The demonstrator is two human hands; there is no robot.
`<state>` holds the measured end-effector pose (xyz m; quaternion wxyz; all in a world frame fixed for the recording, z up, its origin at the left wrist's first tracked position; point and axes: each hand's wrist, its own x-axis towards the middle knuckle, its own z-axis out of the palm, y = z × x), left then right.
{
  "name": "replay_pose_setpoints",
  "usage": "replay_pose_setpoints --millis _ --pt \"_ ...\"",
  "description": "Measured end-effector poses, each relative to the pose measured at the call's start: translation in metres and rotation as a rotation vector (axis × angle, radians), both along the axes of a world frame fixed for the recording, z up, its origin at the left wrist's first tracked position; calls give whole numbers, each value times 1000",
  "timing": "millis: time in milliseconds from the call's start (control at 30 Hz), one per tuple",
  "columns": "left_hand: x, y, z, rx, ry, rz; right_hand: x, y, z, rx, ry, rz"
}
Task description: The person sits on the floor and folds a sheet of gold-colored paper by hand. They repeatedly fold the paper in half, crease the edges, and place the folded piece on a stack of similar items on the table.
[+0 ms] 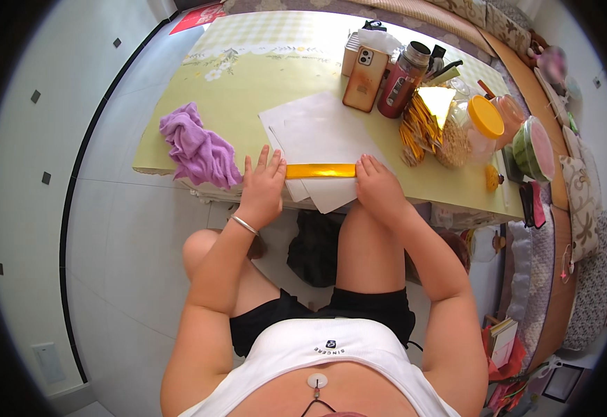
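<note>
**Two hands on a gold strip**

Both hands press one folded gold strip [321, 170] flat at the near edge of the surface [248, 76]; I see my left hand [263, 184] lying palm down with fingers spread wide, its fingertips on the strip's left end; my right hand [378, 186] lies flat too, fingers close together, touching the strip's right end; neither hand grips it, both only bear down on it. A thin bracelet [243, 224] sits on the left wrist.

The strip lies across white paper [317, 132], whose lower corner hangs past the surface's edge; a crumpled purple cloth [198, 147] rests just left of the left hand, near it but apart. Farther back stands a phone [365, 78] in an orange case, propped upright, with a red flask [402, 80] just beside it on the right; a bundle of gold strips [423, 121] lies right of the paper, and next to it a jar [484, 125] with a yellow lid; a green-rimmed container [532, 149] sits at the far right. Below the surface I see bare knees and a white tiled floor [129, 229].
</note>
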<state>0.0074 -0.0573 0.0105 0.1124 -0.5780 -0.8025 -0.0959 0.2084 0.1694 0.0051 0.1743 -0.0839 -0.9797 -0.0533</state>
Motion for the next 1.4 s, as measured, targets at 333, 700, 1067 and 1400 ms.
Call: replay_pose_setpoints --millis 333,700,1067,1400 --pt "15 64 8 327 -88 -208 -25 1 17 84 -113 35" --pt "-14 68 7 566 -842 -273 -9 10 55 -562 455 14" --pt "-39 48 34 322 -868 -516 -14 -16 24 -98 -17 -18" --pt "-29 39 21 240 -606 -433 -26 -8 27 -602 44 112"
